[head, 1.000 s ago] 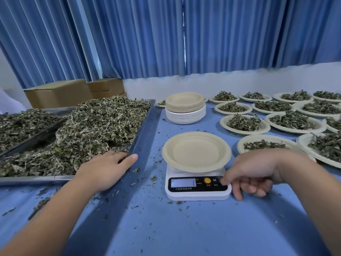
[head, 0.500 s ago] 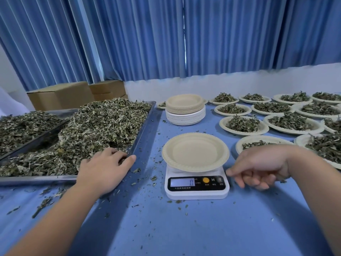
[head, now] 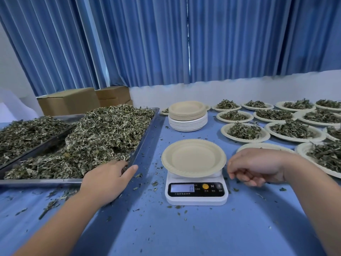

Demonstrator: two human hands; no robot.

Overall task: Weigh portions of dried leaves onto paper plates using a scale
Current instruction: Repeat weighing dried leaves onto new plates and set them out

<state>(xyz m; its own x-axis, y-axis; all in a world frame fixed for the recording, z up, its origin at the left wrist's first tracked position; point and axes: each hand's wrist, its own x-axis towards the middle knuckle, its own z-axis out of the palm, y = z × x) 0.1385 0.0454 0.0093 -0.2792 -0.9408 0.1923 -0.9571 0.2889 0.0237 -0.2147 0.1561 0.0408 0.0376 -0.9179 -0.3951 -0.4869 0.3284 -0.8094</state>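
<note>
Your left hand [head: 107, 179] is resting open, fingers extended, on the near right corner of the metal tray [head: 36, 181], fingertips touching the dried leaves [head: 103, 137] at the desk's [head: 184, 233] left side. Your right hand [head: 254, 168] is hovering loosely curled, gripping nothing, just right of the paper plate [head: 193, 157] sitting on the scale [head: 196, 197].
</note>
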